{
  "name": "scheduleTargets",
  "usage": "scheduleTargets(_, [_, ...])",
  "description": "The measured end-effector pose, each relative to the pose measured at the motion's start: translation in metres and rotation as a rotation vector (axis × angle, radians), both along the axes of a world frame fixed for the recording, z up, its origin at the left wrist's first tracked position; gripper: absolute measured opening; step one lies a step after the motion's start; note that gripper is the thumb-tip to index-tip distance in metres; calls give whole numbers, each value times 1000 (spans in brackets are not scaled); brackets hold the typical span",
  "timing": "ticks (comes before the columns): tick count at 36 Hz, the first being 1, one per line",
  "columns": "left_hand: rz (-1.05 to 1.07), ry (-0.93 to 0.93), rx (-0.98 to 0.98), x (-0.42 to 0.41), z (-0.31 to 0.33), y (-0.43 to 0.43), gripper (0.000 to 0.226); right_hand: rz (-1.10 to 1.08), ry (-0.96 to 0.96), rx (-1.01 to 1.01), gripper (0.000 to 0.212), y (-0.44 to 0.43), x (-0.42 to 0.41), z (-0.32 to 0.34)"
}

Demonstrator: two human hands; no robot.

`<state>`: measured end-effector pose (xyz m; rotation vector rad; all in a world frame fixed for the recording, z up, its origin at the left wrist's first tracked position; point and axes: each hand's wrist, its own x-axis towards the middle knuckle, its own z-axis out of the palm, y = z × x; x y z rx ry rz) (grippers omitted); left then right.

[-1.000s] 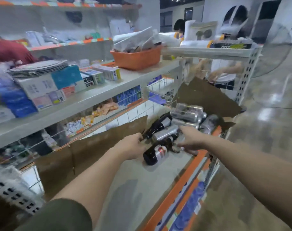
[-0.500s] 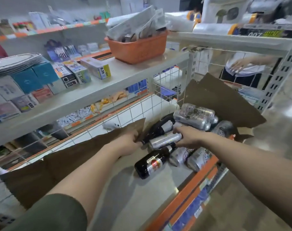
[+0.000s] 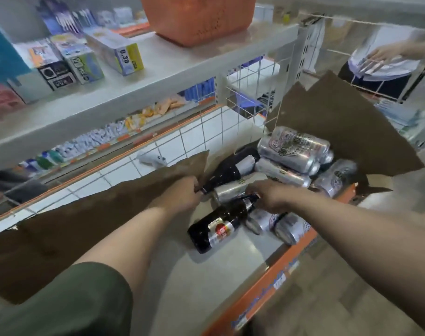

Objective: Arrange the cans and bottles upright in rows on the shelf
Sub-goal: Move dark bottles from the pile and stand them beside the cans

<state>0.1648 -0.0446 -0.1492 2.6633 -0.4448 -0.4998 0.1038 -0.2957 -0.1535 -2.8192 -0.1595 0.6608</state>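
Several silver cans lie piled on their sides at the right end of the grey shelf. Two dark bottles also lie flat. The near bottle has a red and silver label, and the far bottle points toward me. My left hand is closed at the far bottle's neck end, against the cardboard edge. My right hand curls over the end of a lying silver can, just above the near bottle's cap. More cans lie by the shelf's front edge.
Brown cardboard lines the shelf's back and right side in front of a white wire grid. An orange basket and small boxes sit on the upper shelf. Another person's hand is beyond the grid. The shelf lip is orange.
The view has come closer and tilted down. My right hand slid from the can's middle toward its end near the bottle cap. My left hand and the pile stay put.
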Motion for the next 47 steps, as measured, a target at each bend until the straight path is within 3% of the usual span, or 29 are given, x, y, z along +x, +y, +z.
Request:
scheduleTargets(5, [30, 90, -42, 19, -19, -23, 22, 125, 25, -104, 31, 2, 24, -9])
scheduleTargets(8, [25, 121, -16, 29, -28, -31, 12, 157, 42, -110, 24, 2, 32, -10])
scheduleTargets(11, [52, 158, -16, 38, -39, -40, 24, 177, 63, -125, 21, 1, 36, -14])
scheduleTargets(13, [85, 171, -16, 42, -43, -46, 31, 175, 90, -132, 26, 1, 38, -16])
scheduleTargets(19, [182, 218, -73, 49, -47, -53, 27, 230, 168, -234, 48, 8, 35, -16])
scheduleTargets(23, [200, 225, -148, 48, -34, -50, 19, 241, 178, -280, 51, 15, 34, -17])
scheduleTargets(29, [201, 161, -185, 47, -12, -48, 28, 283, 206, -254, 45, 15, 36, -4])
scheduleTargets(34, [149, 82, -101, 40, 16, -44, 33, 225, 174, -96, 28, 22, 39, 18])
scheduleTargets(38, [127, 8, -11, 27, 45, -38, 18, 257, 60, -1, 29, 36, 30, 50])
scheduleTargets(47, [91, -96, 364, -3, 99, -5, 12, 408, -203, 2, 23, 86, 13, 103])
